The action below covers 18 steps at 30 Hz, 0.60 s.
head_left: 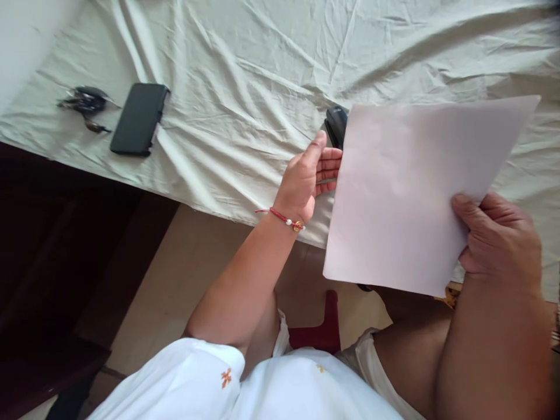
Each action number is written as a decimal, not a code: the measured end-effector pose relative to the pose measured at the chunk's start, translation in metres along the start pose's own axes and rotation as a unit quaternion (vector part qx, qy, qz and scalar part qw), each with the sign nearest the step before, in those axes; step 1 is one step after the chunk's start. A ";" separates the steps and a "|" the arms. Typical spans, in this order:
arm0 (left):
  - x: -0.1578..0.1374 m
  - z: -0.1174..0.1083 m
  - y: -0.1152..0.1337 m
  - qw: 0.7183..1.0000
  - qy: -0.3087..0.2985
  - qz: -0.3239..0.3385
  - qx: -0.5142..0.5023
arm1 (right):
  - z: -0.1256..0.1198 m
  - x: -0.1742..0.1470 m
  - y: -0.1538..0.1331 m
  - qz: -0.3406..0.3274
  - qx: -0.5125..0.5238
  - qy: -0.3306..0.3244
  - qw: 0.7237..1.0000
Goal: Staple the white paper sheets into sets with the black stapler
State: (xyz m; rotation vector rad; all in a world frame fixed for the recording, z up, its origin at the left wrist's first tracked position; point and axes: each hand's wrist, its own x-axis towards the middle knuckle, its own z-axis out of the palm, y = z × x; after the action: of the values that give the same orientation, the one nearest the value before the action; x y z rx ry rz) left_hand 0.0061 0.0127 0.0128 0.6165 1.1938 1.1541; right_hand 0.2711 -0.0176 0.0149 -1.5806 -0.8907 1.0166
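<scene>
pale, faintly rumpled paper [394,192] pinched in right hand [503,239]; left hand [305,175] loosely spread by its edge.

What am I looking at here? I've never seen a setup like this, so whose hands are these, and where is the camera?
There's no machine here, just a person's bare hands. The single picture comes from a camera worn on the head, looking down.

The right hand grips a sheet of paper. The left hand is open at the paper's left edge; whether its fingertips touch the paper is hidden.

On the wrinkled pale cloth lie a flat black item, a small dark bundle too blurred to name, and a dark object, perhaps a stapler, partly covered by the paper in this view.
</scene>
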 end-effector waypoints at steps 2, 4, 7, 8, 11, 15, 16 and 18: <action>0.001 0.001 -0.001 1.000 0.012 0.003 -0.016 | 0.003 0.001 0.002 -0.002 0.018 -0.004 1.000; 0.002 0.001 -0.003 0.999 0.038 0.003 -0.016 | 0.006 0.002 0.004 -0.006 0.036 -0.012 0.999; 0.003 0.002 -0.004 0.998 0.057 0.008 0.020 | 0.010 0.005 0.007 -0.013 0.038 -0.032 0.999; 0.003 0.002 -0.004 0.998 0.060 0.014 0.032 | 0.011 0.005 0.008 -0.013 0.036 -0.038 0.999; 0.003 0.001 -0.006 0.995 0.077 0.035 0.055 | 0.015 0.008 0.009 -0.010 0.044 -0.048 0.998; 0.001 0.000 -0.009 0.996 0.077 0.028 0.035 | 0.025 0.011 0.010 -0.038 0.070 -0.019 0.997; 0.001 0.000 -0.009 0.997 0.073 0.024 0.023 | 0.027 0.012 0.011 -0.048 0.072 -0.012 0.996; 0.001 -0.001 -0.008 0.997 0.067 0.023 0.005 | 0.031 0.015 0.011 -0.066 0.074 -0.002 0.995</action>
State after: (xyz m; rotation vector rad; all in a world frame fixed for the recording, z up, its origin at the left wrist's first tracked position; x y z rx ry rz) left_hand 0.0080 0.0104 0.0053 0.5844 1.3064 1.2453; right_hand 0.2483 0.0051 -0.0032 -1.3788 -0.8902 0.9693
